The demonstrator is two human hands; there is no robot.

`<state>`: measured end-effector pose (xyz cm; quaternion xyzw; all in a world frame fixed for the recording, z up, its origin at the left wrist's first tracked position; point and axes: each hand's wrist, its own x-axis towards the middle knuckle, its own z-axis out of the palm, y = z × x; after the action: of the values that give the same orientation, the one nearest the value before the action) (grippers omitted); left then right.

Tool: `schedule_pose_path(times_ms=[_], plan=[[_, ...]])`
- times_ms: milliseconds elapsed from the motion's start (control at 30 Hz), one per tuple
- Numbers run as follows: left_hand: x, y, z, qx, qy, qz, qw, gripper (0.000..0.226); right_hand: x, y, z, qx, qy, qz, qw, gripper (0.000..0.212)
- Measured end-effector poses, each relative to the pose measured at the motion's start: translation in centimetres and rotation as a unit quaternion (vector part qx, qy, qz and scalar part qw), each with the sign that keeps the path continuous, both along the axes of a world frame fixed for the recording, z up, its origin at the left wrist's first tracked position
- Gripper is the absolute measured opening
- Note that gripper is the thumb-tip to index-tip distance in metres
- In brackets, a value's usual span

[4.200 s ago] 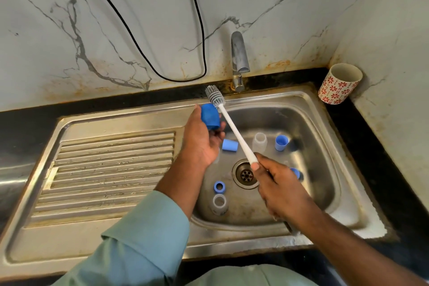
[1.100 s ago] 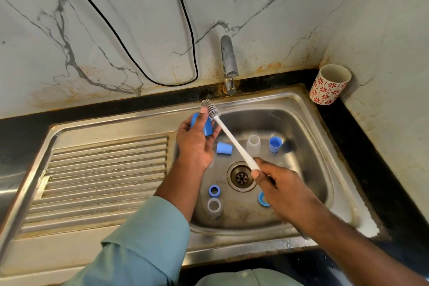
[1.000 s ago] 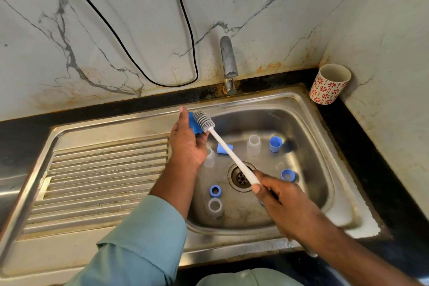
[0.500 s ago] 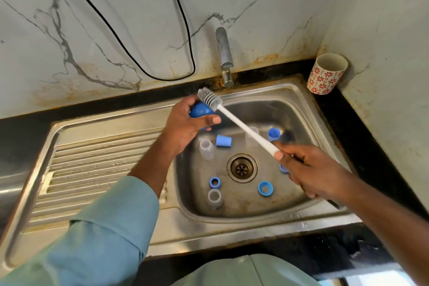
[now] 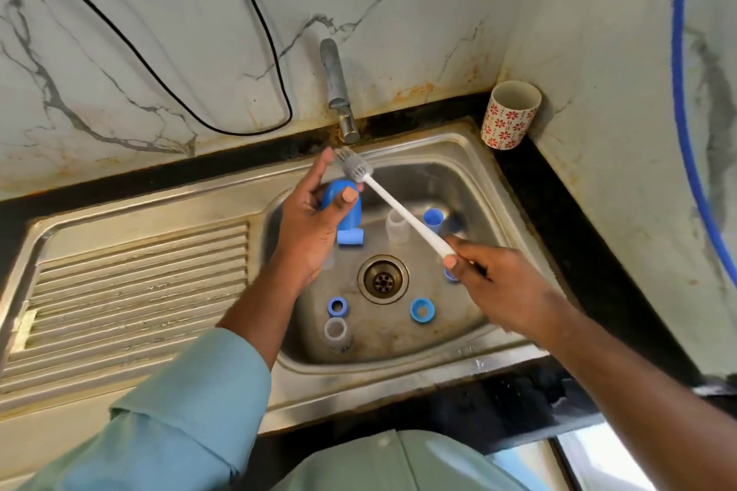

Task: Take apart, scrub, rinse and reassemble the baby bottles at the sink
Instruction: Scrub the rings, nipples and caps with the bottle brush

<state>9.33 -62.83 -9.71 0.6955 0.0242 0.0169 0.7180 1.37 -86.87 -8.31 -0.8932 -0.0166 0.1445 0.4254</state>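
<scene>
Fingers of both hands are closed on objects: the left hand curls around a blue bottle cap, thumb pressed on its side, and the right hand pinches the white handle of a bottle brush near its lower end. Both are raised over a stainless steel sink with a ribbed drainboard on its left. A metal tap stands at the back wall, and no water can be seen running from it. A patterned cup sits on the dark counter in the right corner. The brush's grey bristle head sits just above the cap, near the index finger and under the spout. Scattered around the drain are small loose bottle parts: two blue rings, clear pieces, a blue cup-shaped piece and a blue cylinder lying on its side. Scrubbing looks under way, with rinsing and reassembly not yet done. One risk: a wet cap could slip from the grip and knock the small parts below, and the drain's open holes could catch anything tiny.
</scene>
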Motion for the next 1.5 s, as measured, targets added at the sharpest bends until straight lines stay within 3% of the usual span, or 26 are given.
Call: schedule_pose_path(times_ms=[133,267,367,533,667,800,867,967,1067,1200,1400,1500], plan=[[-0.9,-3.2,-1.7,-0.021,0.04,0.009,0.999,0.068,-0.3,-1.1,-0.7,0.047,-0.024,-0.081,0.995,0.031],[-1.9,-7.2,-6.6,0.111,0.102,-0.071,0.986,0.038,-0.9,-2.9,-1.6,0.068,0.023,-0.127,0.989,0.029],[-1.6,-9.9,-10.8,0.241,0.112,-0.153,0.952,0.038,-1.2,-3.5,-2.1,0.078,0.03,-0.136,0.987,0.029],[-1.6,-13.3,-17.1,0.34,0.163,-0.282,0.882,0.045,-1.5,-4.2,-2.5,0.081,0.023,-0.168,0.982,0.021],[-0.8,-15.0,-19.2,0.241,0.272,-0.218,0.906,0.035,-1.4,-5.5,-3.7,0.088,0.055,-0.194,0.975,0.029],[-0.5,-16.2,-20.5,0.182,0.335,-0.171,0.909,0.04,-1.0,-6.1,-4.2,0.085,0.063,-0.19,0.976,0.017],[-0.3,-16.3,-21.2,0.229,0.316,-0.164,0.906,0.035,-0.6,-6.4,-4.6,0.081,0.069,-0.199,0.974,0.016],[-0.1,-16.0,-21.9,0.295,0.271,-0.198,0.894,0.019,0.1,-6.6,-5.1,0.073,0.08,-0.213,0.971,0.035],[0.5,-15.4,-21.7,0.332,0.258,-0.2,0.885,0.023,0.8,-6.6,-5.3,0.067,0.097,-0.226,0.967,0.047],[1.7,-14.5,-20.2,0.373,0.239,-0.216,0.87,0.024,1.9,-6.6,-4.2,0.077,0.101,-0.224,0.966,0.043],[5.0,-13.7,-15.7,0.359,0.178,-0.193,0.896,0.013,3.3,-6.6,-1.8,0.049,0.109,-0.205,0.971,0.035],[7.4,-13.8,-12.5,0.367,0.091,-0.198,0.904,0.016,3.4,-6.5,-0.3,0.029,0.086,-0.196,0.977,0.037]])
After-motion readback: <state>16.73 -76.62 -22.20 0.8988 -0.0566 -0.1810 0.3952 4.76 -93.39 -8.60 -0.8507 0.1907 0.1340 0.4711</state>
